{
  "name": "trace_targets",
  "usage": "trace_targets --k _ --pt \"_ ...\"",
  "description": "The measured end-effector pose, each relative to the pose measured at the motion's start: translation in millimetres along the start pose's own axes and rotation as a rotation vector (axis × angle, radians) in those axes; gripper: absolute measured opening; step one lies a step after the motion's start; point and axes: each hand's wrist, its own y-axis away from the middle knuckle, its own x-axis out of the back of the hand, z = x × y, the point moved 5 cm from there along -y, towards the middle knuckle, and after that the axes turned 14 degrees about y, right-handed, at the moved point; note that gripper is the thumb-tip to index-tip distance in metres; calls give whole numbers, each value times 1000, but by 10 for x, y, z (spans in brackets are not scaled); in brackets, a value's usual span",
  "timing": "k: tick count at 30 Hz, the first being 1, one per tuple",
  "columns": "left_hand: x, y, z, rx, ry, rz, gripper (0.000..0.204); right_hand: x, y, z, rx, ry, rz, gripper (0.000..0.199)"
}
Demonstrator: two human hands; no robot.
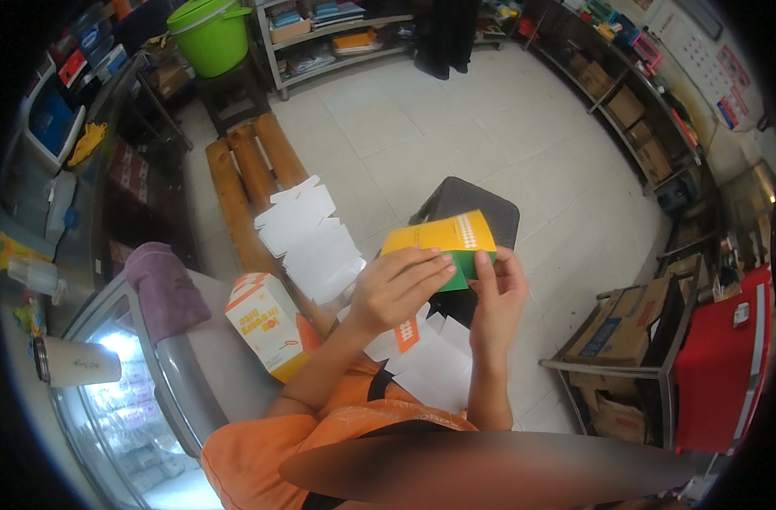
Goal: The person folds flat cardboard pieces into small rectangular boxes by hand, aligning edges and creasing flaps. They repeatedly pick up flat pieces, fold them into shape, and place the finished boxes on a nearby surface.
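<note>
A yellow and green cardboard food box, partly folded, is held up in front of me over my lap. My left hand lies across its near side, fingers together and pressed on the green part. At the right end, my right hand pinches the box, with the thumb on the green panel. White card blanks with an orange patch rest on my lap below my hands. To the left stands a folded white, orange and yellow carton. More white blanks lie flat on the wooden bench.
A dark stool seat is just beyond the box. At left are a glass-fronted fridge, a purple towel and a paper cup. A metal rack and red box stand right. A person in black is far off.
</note>
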Motion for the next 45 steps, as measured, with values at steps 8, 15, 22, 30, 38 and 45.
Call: trace_targets --k 8,15,22,30,38,45 --pt "9 -61 166 330 257 325 17 -72 343 -240 808 493 172 18" --pt "-135 -4 72 562 860 410 13 15 223 -27 335 30 23 24" --pt "-82 12 107 432 600 251 21 21 250 -29 375 99 -89 29" --pt "-29 11 135 373 480 238 19 88 299 204 487 476 112 30" --pt "207 135 -141 549 152 487 14 -212 500 -39 870 857 -197 33" --pt "250 185 -211 505 -180 557 9 -422 584 -274 818 297 -787 30"
